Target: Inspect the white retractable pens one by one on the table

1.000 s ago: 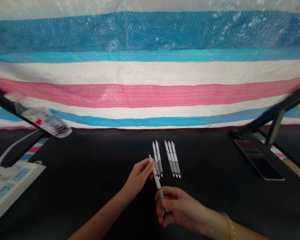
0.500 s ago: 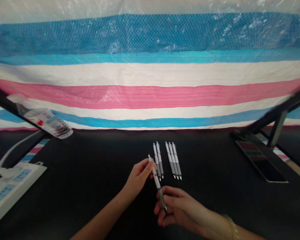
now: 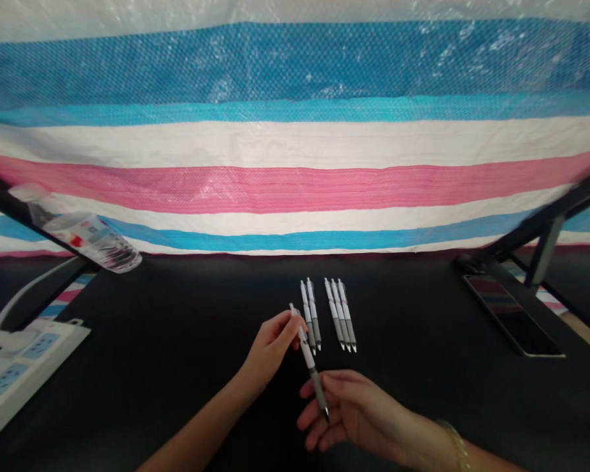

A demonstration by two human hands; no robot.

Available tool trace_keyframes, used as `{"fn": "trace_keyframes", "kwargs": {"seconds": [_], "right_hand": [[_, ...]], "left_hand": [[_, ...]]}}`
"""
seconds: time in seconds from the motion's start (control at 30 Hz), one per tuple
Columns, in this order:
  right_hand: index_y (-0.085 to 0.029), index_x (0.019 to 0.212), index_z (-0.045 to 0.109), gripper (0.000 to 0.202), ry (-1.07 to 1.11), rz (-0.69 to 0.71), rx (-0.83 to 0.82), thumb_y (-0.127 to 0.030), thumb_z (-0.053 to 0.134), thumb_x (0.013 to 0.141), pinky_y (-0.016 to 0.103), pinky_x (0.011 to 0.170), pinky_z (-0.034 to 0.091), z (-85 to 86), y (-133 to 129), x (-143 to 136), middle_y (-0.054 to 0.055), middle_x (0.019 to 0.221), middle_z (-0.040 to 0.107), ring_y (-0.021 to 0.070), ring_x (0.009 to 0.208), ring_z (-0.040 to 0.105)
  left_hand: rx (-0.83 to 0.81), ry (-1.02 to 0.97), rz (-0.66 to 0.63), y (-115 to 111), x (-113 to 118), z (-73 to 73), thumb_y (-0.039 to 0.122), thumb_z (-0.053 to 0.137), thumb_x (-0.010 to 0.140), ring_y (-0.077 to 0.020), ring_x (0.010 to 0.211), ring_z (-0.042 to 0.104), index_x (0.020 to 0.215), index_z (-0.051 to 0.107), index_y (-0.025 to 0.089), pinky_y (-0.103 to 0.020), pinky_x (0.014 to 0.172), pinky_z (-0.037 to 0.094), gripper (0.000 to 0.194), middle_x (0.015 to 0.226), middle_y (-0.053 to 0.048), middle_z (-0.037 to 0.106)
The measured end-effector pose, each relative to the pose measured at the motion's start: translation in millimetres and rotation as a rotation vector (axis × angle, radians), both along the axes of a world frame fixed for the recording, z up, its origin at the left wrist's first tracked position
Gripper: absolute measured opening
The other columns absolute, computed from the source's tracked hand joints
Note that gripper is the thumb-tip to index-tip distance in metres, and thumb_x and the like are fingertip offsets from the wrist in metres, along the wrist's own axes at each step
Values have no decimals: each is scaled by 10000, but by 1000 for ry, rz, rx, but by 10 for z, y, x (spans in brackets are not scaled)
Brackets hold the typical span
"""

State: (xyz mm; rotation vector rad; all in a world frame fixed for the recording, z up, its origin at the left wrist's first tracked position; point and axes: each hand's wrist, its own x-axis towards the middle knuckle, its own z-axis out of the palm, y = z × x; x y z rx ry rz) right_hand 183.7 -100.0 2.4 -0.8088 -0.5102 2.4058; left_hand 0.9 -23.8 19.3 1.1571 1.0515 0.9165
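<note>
A power strip (image 3: pixel 27 373) is cut off at the left edge. Beyond it, a clear bottle's (image 3: pixel 96 241) label is too blurred to read, its contents hard to make out. The left hand (image 3: pixel 270 346) pinches a white-and-grey pen (image 3: pixel 306 353) near its top, over the bench (image 3: pixel 187 314), partly hiding two pens (image 3: pixel 313 311); the right hand's (image 3: pixel 356 410) fingers spread loosely around its tip, contact unclear. Three pens (image 3: pixel 341 316), then a phone (image 3: pixel 514 318).

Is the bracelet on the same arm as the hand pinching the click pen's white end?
No, the bracelet is around the right wrist, while the left hand pinches the click pen.
</note>
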Motion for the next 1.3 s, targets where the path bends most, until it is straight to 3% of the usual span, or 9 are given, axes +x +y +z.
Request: {"fn": "trace_keyframes", "kwargs": {"seconds": [0.07,0.13,0.27,0.47,0.63,1.07,1.3], "right_hand": [[-88,986,623,428,-2,5,-11,-509,646,914,264,651,513,-13,0,1,173,923,761,237,781,761],[-121,970,583,359,-6,-2,3,-442,716,880,250,636,506,-23,1,5,154,912,766,236,776,763],[-123,1080,554,393,9,17,6,-446,689,902,267,656,518,-30,-2,12,174,955,767,244,793,767],[-165,1001,491,344,15,32,40,-374,733,874,255,656,520,-31,-17,7,136,909,768,225,777,763],[-180,952,452,396,-11,60,56,-413,756,851,230,616,498,-46,-29,1,130,909,763,218,753,760],[-214,920,378,459,0,115,72,-385,785,794,206,537,500,-112,-70,-12,111,824,771,199,645,745],[-216,918,371,447,-9,107,71,-373,773,800,210,541,502,-83,-64,-2,111,819,772,196,642,743]], "left_hand": [[-1,-1,2,0,-1,5,524,613,894,-130,598,441,749,648,165,-247,571,352,389,650,20,507],[-1,-2,3,0,-4,5,520,607,900,-131,597,440,754,648,165,-246,570,351,386,641,22,501],[2,-8,2,5,-9,-1,518,608,901,-126,589,429,735,633,165,-247,572,352,391,628,28,490],[0,1,12,18,-20,-20,534,612,892,-126,584,433,740,643,165,-247,563,345,401,626,26,499],[-23,-29,37,27,-37,-55,542,622,888,-124,590,441,749,650,163,-244,569,363,405,634,21,510],[-72,-236,300,185,-184,-17,499,752,804,-107,619,451,738,707,148,-220,594,418,360,655,19,526],[-96,-274,348,215,-203,-16,498,796,758,-103,628,458,719,717,146,-216,599,420,364,670,20,538]]}}
